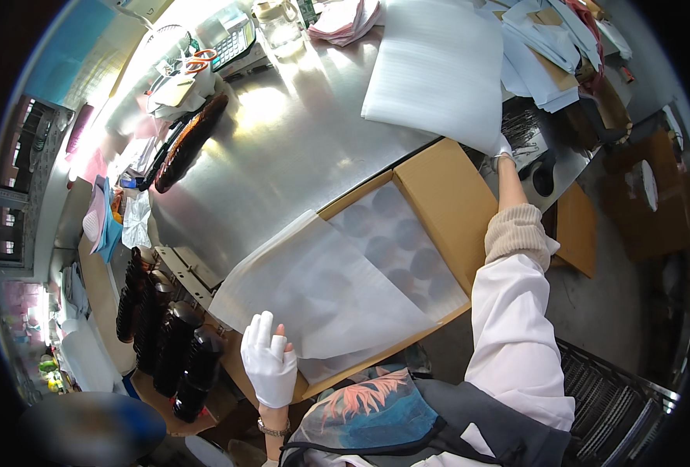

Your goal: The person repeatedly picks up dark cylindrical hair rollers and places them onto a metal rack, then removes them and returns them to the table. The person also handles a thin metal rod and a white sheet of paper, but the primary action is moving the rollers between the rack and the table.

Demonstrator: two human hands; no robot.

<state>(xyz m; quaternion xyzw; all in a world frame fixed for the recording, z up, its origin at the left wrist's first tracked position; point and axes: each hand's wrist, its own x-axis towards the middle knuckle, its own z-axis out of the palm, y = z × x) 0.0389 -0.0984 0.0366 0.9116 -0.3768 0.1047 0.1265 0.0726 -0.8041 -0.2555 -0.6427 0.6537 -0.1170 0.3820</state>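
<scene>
My right hand (503, 146), in a white glove, reaches far forward to the near right corner of white foam sheets (434, 74). It grips that corner, with most of its fingers hidden by the sheets. My left hand (269, 373) wears a white glove with bare fingertips showing. Its fingers are stretched out and hold nothing, beside the near left part of an open cardboard box (448, 183). A thin translucent sheet (322, 288) lies across the box and overhangs its left side. Under another translucent layer, several round shapes (403, 235) show faintly inside the box.
The box sits at the near edge of a metal table (298, 156). Dark ribbed plastic pieces (178, 342) stand at left. Farther back are orange-handled scissors (199, 60), a calculator (234, 45) and a glass jug (277, 27). Paper scraps (543, 54) are piled at far right.
</scene>
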